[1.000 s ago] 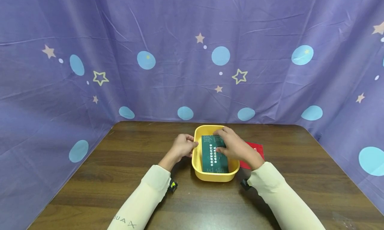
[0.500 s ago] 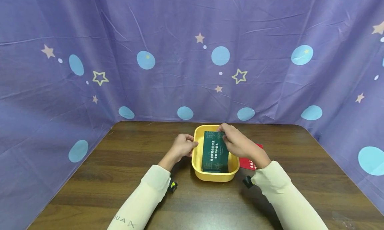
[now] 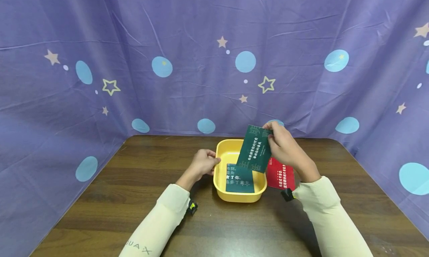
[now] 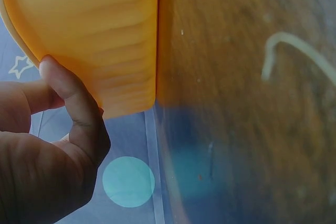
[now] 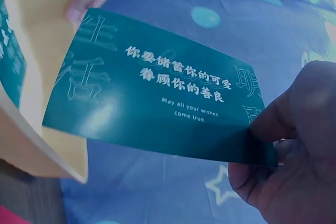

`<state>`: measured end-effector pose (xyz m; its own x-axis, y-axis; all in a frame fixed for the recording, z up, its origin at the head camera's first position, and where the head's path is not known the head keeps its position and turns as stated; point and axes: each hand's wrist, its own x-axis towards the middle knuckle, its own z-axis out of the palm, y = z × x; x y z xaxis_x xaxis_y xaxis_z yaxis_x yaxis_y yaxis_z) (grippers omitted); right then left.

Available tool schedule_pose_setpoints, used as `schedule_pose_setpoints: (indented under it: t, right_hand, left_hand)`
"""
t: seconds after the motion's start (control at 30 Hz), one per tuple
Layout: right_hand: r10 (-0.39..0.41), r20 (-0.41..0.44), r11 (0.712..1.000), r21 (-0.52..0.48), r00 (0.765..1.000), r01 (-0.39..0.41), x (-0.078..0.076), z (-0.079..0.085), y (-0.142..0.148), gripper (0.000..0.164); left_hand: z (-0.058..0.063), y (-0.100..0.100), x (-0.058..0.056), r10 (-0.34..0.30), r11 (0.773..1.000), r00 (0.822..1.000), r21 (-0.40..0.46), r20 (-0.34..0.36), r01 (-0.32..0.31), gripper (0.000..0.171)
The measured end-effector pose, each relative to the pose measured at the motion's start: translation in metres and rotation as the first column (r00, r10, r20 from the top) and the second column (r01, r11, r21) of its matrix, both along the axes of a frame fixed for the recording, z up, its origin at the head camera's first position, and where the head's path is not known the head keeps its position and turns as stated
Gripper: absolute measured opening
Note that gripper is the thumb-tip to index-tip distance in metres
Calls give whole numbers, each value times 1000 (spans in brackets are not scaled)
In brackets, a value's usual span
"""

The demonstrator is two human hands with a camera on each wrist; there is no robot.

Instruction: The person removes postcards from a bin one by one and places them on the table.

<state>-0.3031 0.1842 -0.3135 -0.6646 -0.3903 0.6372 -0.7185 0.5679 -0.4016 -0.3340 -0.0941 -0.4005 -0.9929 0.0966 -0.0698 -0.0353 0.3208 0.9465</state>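
Right of centre, the right hand (image 3: 286, 147) pinches a green greeting card (image 3: 253, 149); mid-frame, the left hand (image 3: 202, 163) grips a yellow tub (image 3: 238, 198) by its rim.

The tub (image 3: 238, 198) is standing on the table (image 3: 144, 182), toward its far edge, and the curtain (image 3: 187, 93) is hanging behind both. The left hand (image 3: 202, 162) is pinching the tub's left rim. The right hand (image 3: 285, 146) is holding the raised card (image 3: 256, 152) by its upper right corner, in front of the tub's far right rim in the head view. Inside the tub, in its nearer part, the inner card (image 3: 239, 182) is lying partly behind the raised card. Just right of the tub, the outer card (image 3: 280, 175) is resting on the table, below the right hand
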Motion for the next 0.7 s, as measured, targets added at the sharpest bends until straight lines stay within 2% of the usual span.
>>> schedule_pose_setpoints:
  t: [0.17, 0.3, 0.57, 0.7]
  right_hand:
    - [-107, -2, 993, -46, 994, 107, -2, 6, 22, 23]
    - [-179, 30, 982, -62, 983, 181, -2, 9, 40, 23]
    - [-261, 131, 962, -50, 957, 269, -9, 3, 68, 24]
    - [-277, 184, 957, -35, 943, 288, -13, -2, 77, 25]
  left_hand:
    - [-1, -1, -1, 1, 1000, 1000, -4, -3, -1, 27]
    - [-1, -1, -1, -1, 1000, 1000, -7, -4, 1, 26]
    - [1, 0, 0, 6, 1000, 1000, -19, 0, -6, 25]
    - [1, 1, 0, 8, 1000, 1000, -21, 3, -7, 25]
